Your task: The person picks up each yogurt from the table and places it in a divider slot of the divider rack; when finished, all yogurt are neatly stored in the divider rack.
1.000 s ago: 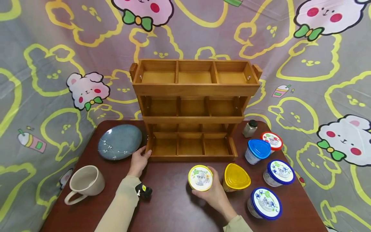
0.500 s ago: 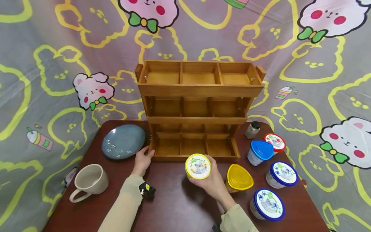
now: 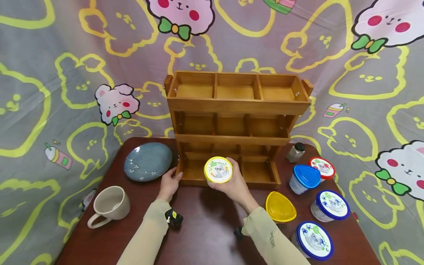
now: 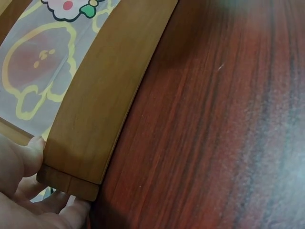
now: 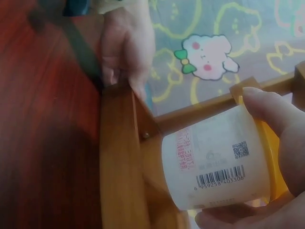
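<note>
A wooden rack with three tiers of divided compartments stands at the back of the table. My left hand grips the lower left corner of this rack. The left wrist view shows the thumb and curled fingers round the end of its front board. Between the thumb and fingers of my right hand is a small white tub with a yellow-rimmed lid. It hangs over the front edge of the bottom tier, hiding part of the left and middle compartments. Its side carries a barcode.
To the right stand a yellow-lidded tub, a light-blue-lidded tub, a red-lidded tub, two dark-blue-lidded tubs and a small jar. On the left are a blue-grey plate and a beige mug.
My right hand has carried the tub from over the table, up and forward to the bottom tier's front edge. The left hand stays on the rack's corner. The head view has shifted slightly.
</note>
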